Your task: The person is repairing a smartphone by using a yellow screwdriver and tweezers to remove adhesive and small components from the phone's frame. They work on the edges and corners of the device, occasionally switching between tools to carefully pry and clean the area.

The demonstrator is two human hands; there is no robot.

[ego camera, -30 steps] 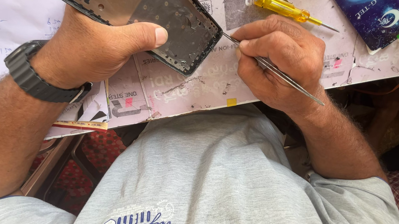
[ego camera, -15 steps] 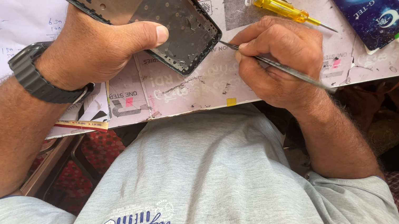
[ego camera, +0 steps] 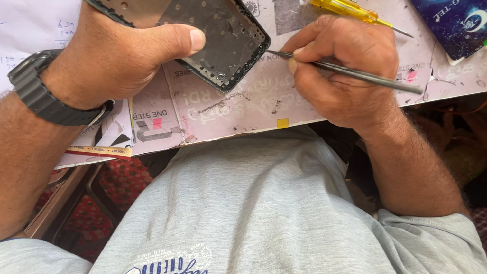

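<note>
The left hand (ego camera: 117,48) curls around a black phone frame (ego camera: 170,5), thumb pressed across its open back, holding it tilted above the bench (ego camera: 249,102). The right hand (ego camera: 339,67) pinches thin metal tweezers (ego camera: 345,72) level, their tip touching the frame's right edge. A yellow screwdriver (ego camera: 342,6) lies just beyond, with paper-covered bench at far left.

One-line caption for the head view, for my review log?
Left hand grips an opened phone frame; right hand holds a thin metal tool to its edge.
</note>
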